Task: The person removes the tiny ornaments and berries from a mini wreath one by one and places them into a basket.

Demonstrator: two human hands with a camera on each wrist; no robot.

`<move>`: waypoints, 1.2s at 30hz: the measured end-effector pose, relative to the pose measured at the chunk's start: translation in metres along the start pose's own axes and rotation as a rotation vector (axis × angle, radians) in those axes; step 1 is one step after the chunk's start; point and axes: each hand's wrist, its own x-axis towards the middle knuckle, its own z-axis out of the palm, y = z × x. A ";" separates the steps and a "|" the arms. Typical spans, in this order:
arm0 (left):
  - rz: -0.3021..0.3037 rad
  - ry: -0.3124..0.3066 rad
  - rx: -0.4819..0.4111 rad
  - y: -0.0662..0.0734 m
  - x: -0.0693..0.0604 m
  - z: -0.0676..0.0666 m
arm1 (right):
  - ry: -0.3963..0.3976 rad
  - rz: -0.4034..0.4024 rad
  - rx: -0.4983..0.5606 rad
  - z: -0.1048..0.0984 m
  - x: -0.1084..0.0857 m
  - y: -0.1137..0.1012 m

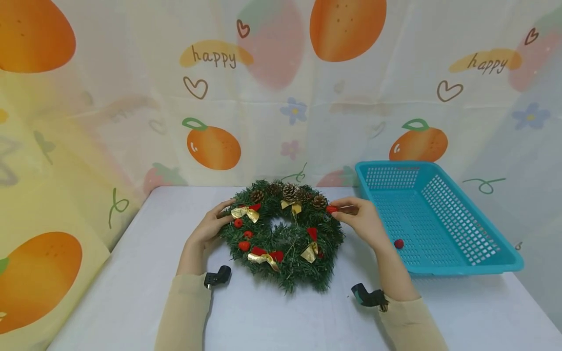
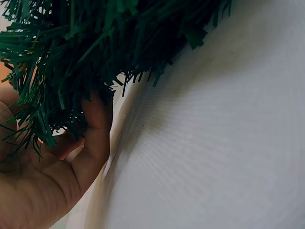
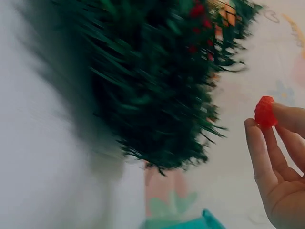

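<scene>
A green wreath lies on the white table, trimmed with pine cones, gold-and-red bows and several red berries. My left hand holds its left edge; in the left wrist view, curled fingers reach in under the green needles, which hide some fingertips. Between the thumb and fingers of my right hand is a red raspberry, pinched at the wreath's upper right. The right wrist view shows this raspberry apart from the greenery.
A turquoise plastic basket stands to the right, close beside my right forearm, with one dark red berry inside. Behind the table hangs a fruit-patterned cloth. Black devices are attached at both wrists.
</scene>
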 end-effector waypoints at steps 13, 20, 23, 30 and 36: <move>-0.013 0.000 0.006 -0.002 0.003 -0.001 | 0.164 0.007 0.042 -0.048 -0.003 -0.032; -0.037 -0.015 -0.007 0.006 -0.001 -0.001 | 0.235 -0.010 0.107 -0.074 0.002 -0.044; -0.045 -0.018 -0.027 0.013 -0.004 0.000 | 0.252 -0.036 0.233 -0.085 0.005 -0.044; -0.029 -0.010 -0.047 0.009 -0.003 0.001 | 0.283 -0.024 0.449 -0.105 0.011 -0.041; -0.010 -0.001 -0.033 0.000 0.002 0.000 | 0.289 0.027 0.543 -0.120 0.012 -0.033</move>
